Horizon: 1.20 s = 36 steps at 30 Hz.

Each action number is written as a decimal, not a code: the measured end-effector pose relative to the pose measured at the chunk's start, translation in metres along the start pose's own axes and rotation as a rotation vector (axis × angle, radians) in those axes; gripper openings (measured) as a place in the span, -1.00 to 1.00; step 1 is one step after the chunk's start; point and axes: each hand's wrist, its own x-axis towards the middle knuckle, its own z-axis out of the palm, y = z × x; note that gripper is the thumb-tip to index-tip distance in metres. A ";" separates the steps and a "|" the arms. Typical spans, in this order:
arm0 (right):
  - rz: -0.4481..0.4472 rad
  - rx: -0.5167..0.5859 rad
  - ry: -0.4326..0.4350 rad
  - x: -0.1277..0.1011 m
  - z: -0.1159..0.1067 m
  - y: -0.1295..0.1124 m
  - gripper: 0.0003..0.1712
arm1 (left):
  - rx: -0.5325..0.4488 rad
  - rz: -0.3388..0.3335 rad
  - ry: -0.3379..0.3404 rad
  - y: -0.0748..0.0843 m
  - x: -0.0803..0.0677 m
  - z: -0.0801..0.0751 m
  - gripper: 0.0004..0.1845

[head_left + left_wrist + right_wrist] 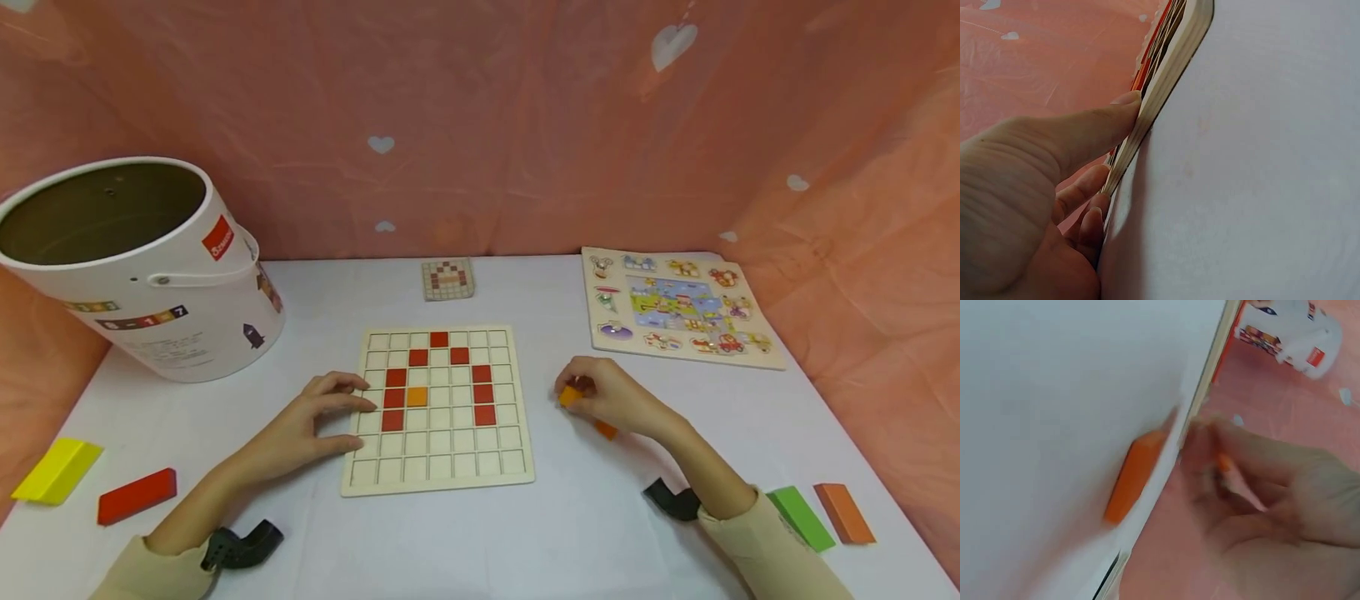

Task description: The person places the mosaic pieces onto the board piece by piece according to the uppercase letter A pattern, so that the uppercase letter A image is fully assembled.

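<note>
Risk first: I'd say the orange tile [570, 395] pinched in my right hand [611, 398] is small enough to slip or land crooked in a cell, and a knock on the grid board [438, 410] could jostle the red tiles [395, 398] already seated. The left hand [318, 421] is what prevents that, so if it lifts, the board may slide on the white desk [570, 525].

Right hand's fingers are curled narrow round that orange tile, off the board's right edge, with a second orange tile [606, 430] lying on the desk right by the hand. The right wrist view is blurry, so I can't tell the exact pinch from there. Left hand's fingers [1094, 128] are fairly straight and relaxed, pressing the board's left edge, holding nothing. One orange tile [417, 397] already sits in the grid, next to the left red column.
</note>
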 end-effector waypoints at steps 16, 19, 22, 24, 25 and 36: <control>-0.138 -0.002 -0.187 0.100 0.052 -0.079 -0.82 | 0.002 0.025 0.006 -0.003 0.001 0.002 -0.60; -0.137 -0.022 -0.203 0.107 0.058 -0.085 -0.84 | 0.001 0.026 0.007 -0.003 0.001 0.001 -0.60; -0.120 -0.019 -0.215 0.112 0.062 -0.086 -0.84 | -0.004 0.023 0.004 -0.003 0.001 0.001 -0.60; -0.108 -0.020 -0.215 0.113 0.064 -0.086 -0.83 | -0.005 0.022 0.002 -0.003 0.001 0.000 -0.60; -0.104 -0.023 -0.213 0.114 0.065 -0.086 -0.83 | -0.006 0.022 0.001 -0.003 0.001 0.000 -0.60; -0.096 -0.072 -0.189 0.113 0.070 -0.086 -0.81 | -0.003 0.025 0.003 -0.002 0.000 0.000 -0.61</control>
